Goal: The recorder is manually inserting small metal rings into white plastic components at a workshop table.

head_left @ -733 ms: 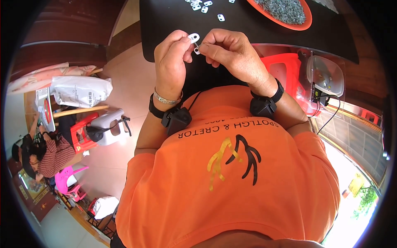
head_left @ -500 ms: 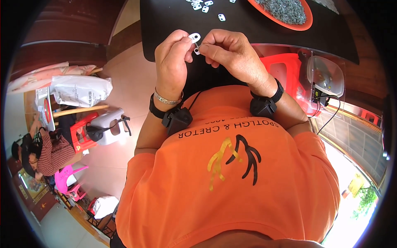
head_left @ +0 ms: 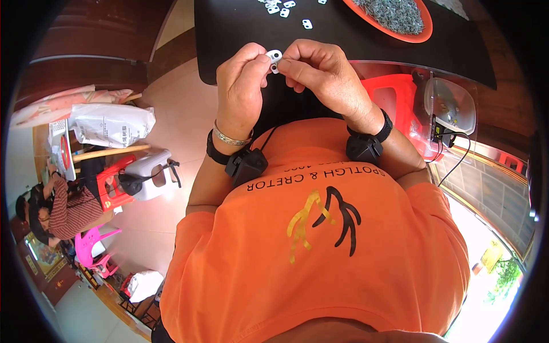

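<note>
Just over the near edge of the black table, both my hands meet around small white plastic parts. My left hand (head_left: 241, 83) pinches a white oval piece with a dark hole (head_left: 275, 55) between thumb and fingers. Right below it shows a smaller white piece with a dark hole (head_left: 274, 68), close to the fingertips of my right hand (head_left: 320, 71). Those right fingers are pinched together at the parts; what lies between them is hidden. Whether the two white pieces are joined cannot be made out.
On the black table (head_left: 246, 34) lie several loose white pieces (head_left: 284, 12) and an orange bowl (head_left: 427, 28) full of small grey metal parts. Right of me stand a red plastic stool (head_left: 382, 94) and a clear container (head_left: 452, 106). At far left a person in stripes (head_left: 77, 211) sits.
The white oval piece has shifted slightly right and down, nearer the right fingertips, and the gap between the two white pieces has narrowed. My left hand moved slightly right; the right hand stays nearly still.
</note>
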A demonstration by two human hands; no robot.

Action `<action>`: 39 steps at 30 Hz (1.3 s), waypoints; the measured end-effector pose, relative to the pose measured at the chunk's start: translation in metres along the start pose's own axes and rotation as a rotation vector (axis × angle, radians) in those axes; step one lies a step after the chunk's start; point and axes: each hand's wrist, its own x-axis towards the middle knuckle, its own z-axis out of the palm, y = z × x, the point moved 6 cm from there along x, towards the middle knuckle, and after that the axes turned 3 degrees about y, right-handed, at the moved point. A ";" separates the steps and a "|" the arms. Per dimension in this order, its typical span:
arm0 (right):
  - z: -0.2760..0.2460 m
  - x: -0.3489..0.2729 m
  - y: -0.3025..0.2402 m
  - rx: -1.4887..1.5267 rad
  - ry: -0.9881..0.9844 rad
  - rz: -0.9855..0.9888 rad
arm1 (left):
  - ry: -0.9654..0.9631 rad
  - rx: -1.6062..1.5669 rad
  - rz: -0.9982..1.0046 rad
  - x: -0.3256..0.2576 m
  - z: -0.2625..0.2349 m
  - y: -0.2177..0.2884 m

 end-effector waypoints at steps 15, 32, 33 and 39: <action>0.004 0.001 -0.002 0.135 -0.018 -0.026 | -0.020 -0.046 -0.014 0.000 -0.001 0.001; -0.001 -0.002 -0.014 -0.117 0.057 -0.204 | -0.062 0.033 0.001 0.001 0.000 0.007; 0.000 -0.002 -0.015 -0.121 0.047 -0.217 | -0.062 0.033 0.000 0.001 0.001 0.007; 0.001 -0.004 -0.017 -0.179 0.053 -0.286 | -0.082 0.043 0.009 0.000 0.001 0.008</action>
